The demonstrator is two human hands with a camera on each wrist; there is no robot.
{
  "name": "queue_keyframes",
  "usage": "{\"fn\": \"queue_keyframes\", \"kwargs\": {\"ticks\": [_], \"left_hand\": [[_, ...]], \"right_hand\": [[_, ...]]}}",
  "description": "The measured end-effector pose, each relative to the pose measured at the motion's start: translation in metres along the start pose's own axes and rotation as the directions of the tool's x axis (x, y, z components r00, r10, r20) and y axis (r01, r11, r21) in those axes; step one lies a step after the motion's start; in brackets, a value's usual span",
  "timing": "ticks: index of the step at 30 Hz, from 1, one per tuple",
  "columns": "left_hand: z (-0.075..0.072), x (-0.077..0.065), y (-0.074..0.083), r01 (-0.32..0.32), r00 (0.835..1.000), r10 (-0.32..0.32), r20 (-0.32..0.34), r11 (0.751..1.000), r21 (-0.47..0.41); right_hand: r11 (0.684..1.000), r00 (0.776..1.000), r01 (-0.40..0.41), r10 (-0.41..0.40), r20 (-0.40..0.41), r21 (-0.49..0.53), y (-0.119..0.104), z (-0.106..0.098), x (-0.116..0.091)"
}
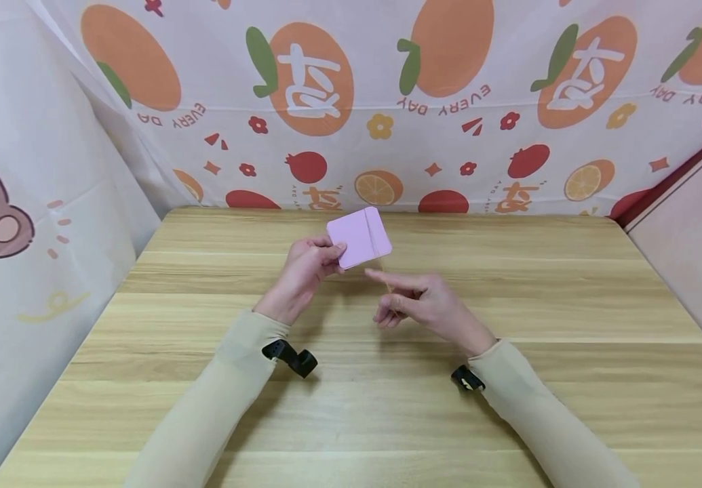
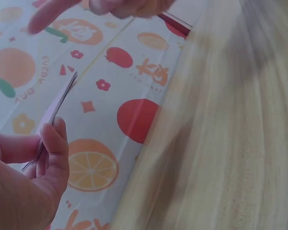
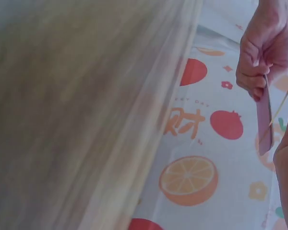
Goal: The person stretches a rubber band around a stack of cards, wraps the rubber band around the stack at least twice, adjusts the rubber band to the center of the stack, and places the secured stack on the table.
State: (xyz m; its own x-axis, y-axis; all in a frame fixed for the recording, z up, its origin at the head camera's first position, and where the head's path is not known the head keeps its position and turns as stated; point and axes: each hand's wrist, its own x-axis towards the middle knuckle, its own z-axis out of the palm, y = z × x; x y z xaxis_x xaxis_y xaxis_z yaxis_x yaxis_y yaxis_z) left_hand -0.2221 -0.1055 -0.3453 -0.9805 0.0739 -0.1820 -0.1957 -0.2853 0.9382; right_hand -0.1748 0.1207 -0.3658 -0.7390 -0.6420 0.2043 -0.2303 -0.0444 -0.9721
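Note:
My left hand [image 1: 300, 276] pinches a thin stack of pink cards [image 1: 353, 238] with rounded corners, thumb on top and fingers beneath. In the left wrist view the stack shows edge-on as several thin layers. A thin yellowish rubber band [image 2: 104, 51] crosses the cards near their right end and stretches tight toward my right hand [image 1: 433, 303]. That hand pulls the band with its thumb and curled fingers, while its index finger points out straight toward the cards. Both hands are held above the table.
The wood-grain table [image 1: 351, 420] spreads beneath both arms. Behind it hangs a white fruit-print cloth [image 1: 216, 156], with another pale cloth [image 1: 51, 339] along the left. Black wrist cameras sit on both sleeves.

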Motion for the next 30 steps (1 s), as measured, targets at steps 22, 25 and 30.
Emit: {"fn": "queue_keyframes", "kwargs": {"ticks": [22,25,30], "left_hand": [[0.011,-0.005,-0.010,-0.160,0.985,0.171,-0.024,0.957,0.241],[0.012,-0.006,-0.011,-0.180,0.980,0.197,-0.032,0.942,0.284],[0.011,-0.006,-0.013,-0.199,0.974,0.222,-0.034,0.924,0.327]], "right_hand": [[0.971,0.955,-0.179,0.210,-0.212,0.157,0.000,0.002,0.006],[0.972,0.946,-0.185,0.215,-0.241,0.143,0.000,-0.004,0.008],[0.974,0.932,-0.195,0.220,-0.288,0.113,0.001,-0.010,0.008]]}}
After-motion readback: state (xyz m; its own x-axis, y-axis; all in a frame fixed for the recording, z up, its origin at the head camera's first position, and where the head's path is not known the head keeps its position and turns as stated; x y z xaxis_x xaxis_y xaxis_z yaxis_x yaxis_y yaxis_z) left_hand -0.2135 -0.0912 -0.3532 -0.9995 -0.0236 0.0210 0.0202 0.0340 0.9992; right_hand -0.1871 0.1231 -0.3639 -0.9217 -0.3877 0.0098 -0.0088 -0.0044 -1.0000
